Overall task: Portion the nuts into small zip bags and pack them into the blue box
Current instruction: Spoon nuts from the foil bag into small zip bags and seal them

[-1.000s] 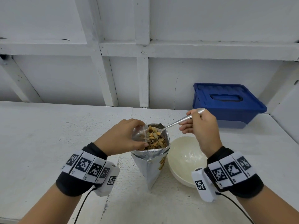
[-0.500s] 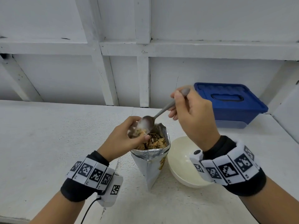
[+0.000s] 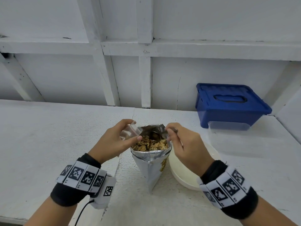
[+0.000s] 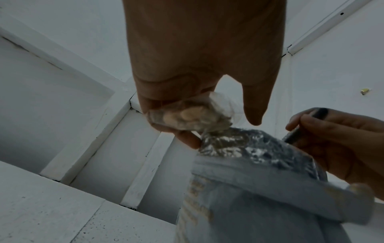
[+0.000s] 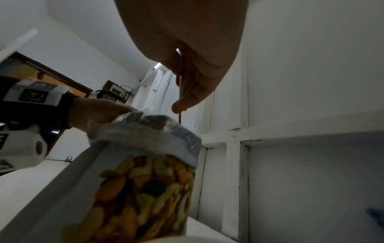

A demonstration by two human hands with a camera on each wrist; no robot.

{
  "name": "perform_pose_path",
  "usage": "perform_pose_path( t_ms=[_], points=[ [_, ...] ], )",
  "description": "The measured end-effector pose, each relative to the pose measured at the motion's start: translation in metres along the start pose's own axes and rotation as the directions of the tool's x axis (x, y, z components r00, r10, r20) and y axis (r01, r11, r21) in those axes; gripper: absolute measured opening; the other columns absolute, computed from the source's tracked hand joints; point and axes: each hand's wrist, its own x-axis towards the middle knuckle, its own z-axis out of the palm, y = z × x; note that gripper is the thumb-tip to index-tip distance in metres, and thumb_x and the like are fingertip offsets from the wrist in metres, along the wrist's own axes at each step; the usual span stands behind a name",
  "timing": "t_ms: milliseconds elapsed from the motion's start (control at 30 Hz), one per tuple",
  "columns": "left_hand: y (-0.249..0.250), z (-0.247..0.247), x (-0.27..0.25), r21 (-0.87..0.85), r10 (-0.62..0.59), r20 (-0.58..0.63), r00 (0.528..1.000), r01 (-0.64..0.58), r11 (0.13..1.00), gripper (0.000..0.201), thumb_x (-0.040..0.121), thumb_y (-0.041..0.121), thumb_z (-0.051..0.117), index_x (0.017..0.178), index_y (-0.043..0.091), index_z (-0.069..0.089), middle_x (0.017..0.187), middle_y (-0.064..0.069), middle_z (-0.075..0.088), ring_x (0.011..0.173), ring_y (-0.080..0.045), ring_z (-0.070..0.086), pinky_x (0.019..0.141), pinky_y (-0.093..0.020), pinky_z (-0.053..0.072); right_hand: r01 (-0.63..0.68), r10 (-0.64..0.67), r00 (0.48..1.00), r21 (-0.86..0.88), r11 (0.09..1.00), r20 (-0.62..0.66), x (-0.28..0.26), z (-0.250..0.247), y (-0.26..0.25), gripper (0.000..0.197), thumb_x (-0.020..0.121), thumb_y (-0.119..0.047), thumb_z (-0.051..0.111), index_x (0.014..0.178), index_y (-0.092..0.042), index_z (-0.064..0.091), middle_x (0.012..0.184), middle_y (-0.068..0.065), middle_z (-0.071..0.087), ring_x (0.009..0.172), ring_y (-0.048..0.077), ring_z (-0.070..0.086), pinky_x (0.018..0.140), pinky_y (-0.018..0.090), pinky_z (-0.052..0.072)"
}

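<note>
Nuts (image 3: 149,144), a pale golden mix, fill the tall silver foil pouch (image 3: 150,167) almost to its folded-down rim, and that is where most of them sit. The left hand (image 3: 114,142) pinches a small clear plastic zip bag (image 3: 130,132) between thumb and fingers, its mouth held just beside the pouch's left rim. From the left wrist view, that bag already carries a small clump of nuts at its bottom, so I judge it partly filled, not finished. The right hand (image 3: 185,144) has its fingers curled round the handle of a metal spoon (image 3: 154,136), whose bowl is down inside the pouch on top of the nuts, seemingly going for another scoop.

Just right of the pouch, partly under the right wrist, stands a wide cream bowl (image 3: 180,173); what shows of its inside looks bare. Farther right and back, against the white wall, the blue plastic box (image 3: 231,106) has its lid shut.

By my reckoning the job is at an early stage: I see no sealed bags anywhere on the white table (image 3: 48,136), nothing is shown packed, and filling, zipping, opening the box and loading it all remain.
</note>
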Motion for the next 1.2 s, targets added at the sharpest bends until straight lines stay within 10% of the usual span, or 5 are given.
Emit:
perform_pose_path(
  t_ms=[133,267,500,733,1200],
  points=[
    [0.0,0.0,0.001,0.009,-0.018,0.011,1.0,0.018,1.0,0.046,0.079,0.033,0.068,0.12,0.025,0.048,0.097,0.01,0.059,0.053,0.008,0.056,0.042,-0.014,0.042,-0.153,0.154,0.987,0.044,0.987,-0.036,-0.005,0.011,0.001,0.036,0.097,-0.039,0.032,0.095,-0.012,0.055,0.061,0.002,0.062,0.057,0.013,0.062,0.052,0.03,0.049],
    [0.002,0.002,0.001,0.007,-0.043,0.023,0.999,0.043,0.999,0.046,0.077,0.036,0.069,0.117,0.031,0.047,0.103,0.005,0.059,0.054,-0.006,0.054,0.04,-0.019,0.044,-0.308,0.313,0.95,0.125,0.943,-0.015,-0.006,0.014,0.0,0.021,0.096,-0.025,0.041,0.09,-0.011,0.055,0.061,-0.001,0.062,0.064,0.004,0.064,0.055,0.024,0.053],
    [0.003,0.0,0.001,0.029,0.003,0.029,1.0,-0.004,1.0,0.045,0.077,0.036,0.068,0.116,0.031,0.047,0.098,0.007,0.059,0.054,0.008,0.056,0.04,-0.014,0.041,-0.611,0.66,0.751,0.385,0.692,0.006,0.002,0.005,-0.004,0.022,0.097,-0.013,0.04,0.08,-0.016,0.054,0.059,0.005,0.063,0.051,0.013,0.063,0.05,0.021,0.052],
    [-0.002,-0.01,0.001,0.116,0.05,0.085,0.995,-0.06,0.991,0.086,0.048,0.09,0.047,0.118,0.039,0.045,0.107,0.019,0.058,0.092,0.004,0.058,0.075,-0.02,0.052,-0.687,0.807,0.59,0.519,0.509,-0.01,0.004,-0.004,0.008,0.021,0.097,-0.013,0.04,0.083,-0.012,0.055,0.061,0.008,0.066,0.052,0.018,0.066,0.049,0.023,0.054],
    [0.021,-0.013,0.008,0.513,0.055,0.225,0.973,-0.166,0.842,0.076,0.066,0.072,0.049,0.128,0.028,0.045,0.114,0.017,0.053,0.096,-0.006,0.042,0.075,-0.021,0.035,-0.594,0.779,0.614,0.572,0.565,-0.131,0.016,-0.038,0.011,0.022,0.096,-0.009,0.039,0.083,-0.006,0.056,0.059,0.011,0.065,0.047,0.017,0.062,0.045,0.023,0.052]
  ],
)
